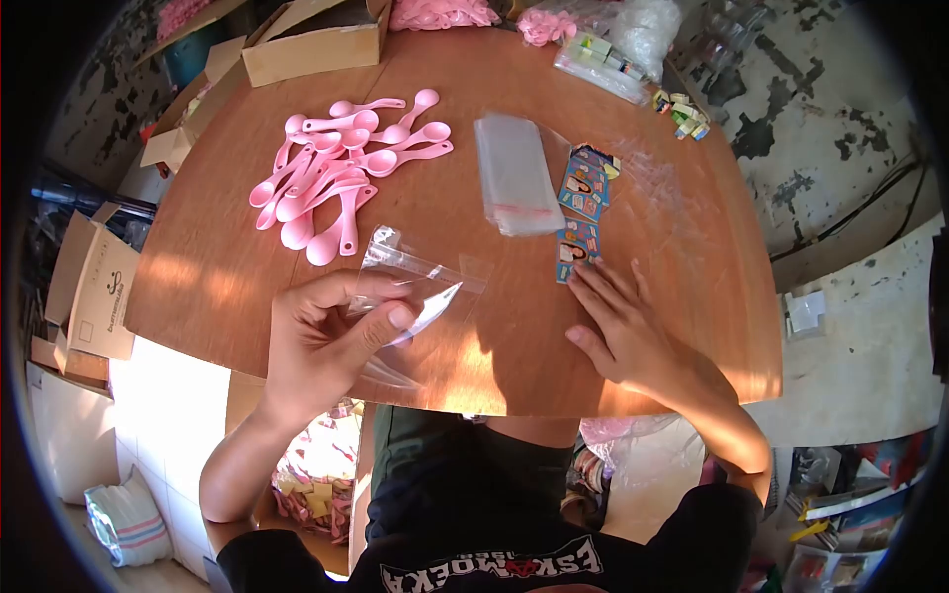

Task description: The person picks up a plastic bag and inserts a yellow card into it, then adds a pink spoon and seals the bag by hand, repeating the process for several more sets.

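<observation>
My left hand pinches a clear plastic bag between thumb and fingers, above the near part of the wooden table. The fingers of my right hand are stretched out, the tips resting on the near end of a row of blue printed cards. Left of these cards lies a stack of clear plastic bags. Pink measuring spoons are heaped on the table beyond my left hand.
An open cardboard box stands at the far left edge, near pink items in plastic. Far right are a plastic-wrapped bundle and small yellow-green pieces. Another carton stands left, and a box of small scraps sits below the table.
</observation>
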### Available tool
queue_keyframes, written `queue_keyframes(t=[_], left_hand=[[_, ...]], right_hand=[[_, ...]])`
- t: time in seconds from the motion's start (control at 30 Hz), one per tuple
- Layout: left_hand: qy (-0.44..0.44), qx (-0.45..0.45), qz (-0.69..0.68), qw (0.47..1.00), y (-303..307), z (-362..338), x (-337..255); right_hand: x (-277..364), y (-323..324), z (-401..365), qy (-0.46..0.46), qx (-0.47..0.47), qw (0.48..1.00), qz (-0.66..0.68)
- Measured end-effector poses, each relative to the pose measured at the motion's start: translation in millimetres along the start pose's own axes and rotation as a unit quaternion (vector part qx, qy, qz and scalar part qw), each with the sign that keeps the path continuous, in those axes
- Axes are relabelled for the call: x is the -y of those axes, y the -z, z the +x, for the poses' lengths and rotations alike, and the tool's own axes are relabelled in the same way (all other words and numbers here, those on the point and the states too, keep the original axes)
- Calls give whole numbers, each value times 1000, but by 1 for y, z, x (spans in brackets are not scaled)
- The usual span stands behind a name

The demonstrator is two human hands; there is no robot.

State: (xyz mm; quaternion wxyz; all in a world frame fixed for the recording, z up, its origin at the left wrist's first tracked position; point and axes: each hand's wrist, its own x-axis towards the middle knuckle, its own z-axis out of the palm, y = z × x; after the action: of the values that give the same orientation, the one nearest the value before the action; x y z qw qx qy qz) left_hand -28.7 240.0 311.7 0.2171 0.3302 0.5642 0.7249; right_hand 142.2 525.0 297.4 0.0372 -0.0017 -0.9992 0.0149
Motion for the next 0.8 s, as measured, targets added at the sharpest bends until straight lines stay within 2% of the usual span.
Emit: queue_keyframes(t=[0.1, 0.17, 0.27, 0.3, 0.37, 0.43, 0.5, 0.57, 0.63, 0.67, 0.73, 0.8], left_hand=[[5, 4, -29, 1000, -1, 4, 6], [41, 2, 6, 999, -4, 8, 7], [65, 9, -11, 998, -12, 16, 11], [76, 10, -28, 997, -15, 18, 12], [88, 15, -34, 995, -22, 22, 11], [71, 31, -8, 997, -24, 25, 15], [95, 26, -28, 995, -29, 27, 13], [90, 45, -31, 994, -31, 29, 18], [86, 55, -25, 994, -36, 30, 17], [83, 66, -20, 994, -39, 30, 17], [86, 77, -14, 993, -48, 30, 17], [90, 98, -21, 991, -57, 28, 16]], right_hand=[[30, 8, -35, 41, 1, 999, 26], [43, 6, -53, 65, -5, 997, 35], [54, -1, -73, 122, -93, 988, -8], [52, -6, -77, 121, -93, 988, -10], [45, -16, -85, 181, -150, 970, -59], [48, -3, -80, 184, -166, 968, -36], [40, 6, -77, 200, -227, 952, 54], [41, 38, -63, 196, -247, 947, 69], [38, 56, -58, 139, -336, 919, 152], [39, 61, -56, 139, -337, 918, 153], [39, 69, -53, 44, -392, 868, 301], [38, 68, -45, 22, -418, 848, 324]])
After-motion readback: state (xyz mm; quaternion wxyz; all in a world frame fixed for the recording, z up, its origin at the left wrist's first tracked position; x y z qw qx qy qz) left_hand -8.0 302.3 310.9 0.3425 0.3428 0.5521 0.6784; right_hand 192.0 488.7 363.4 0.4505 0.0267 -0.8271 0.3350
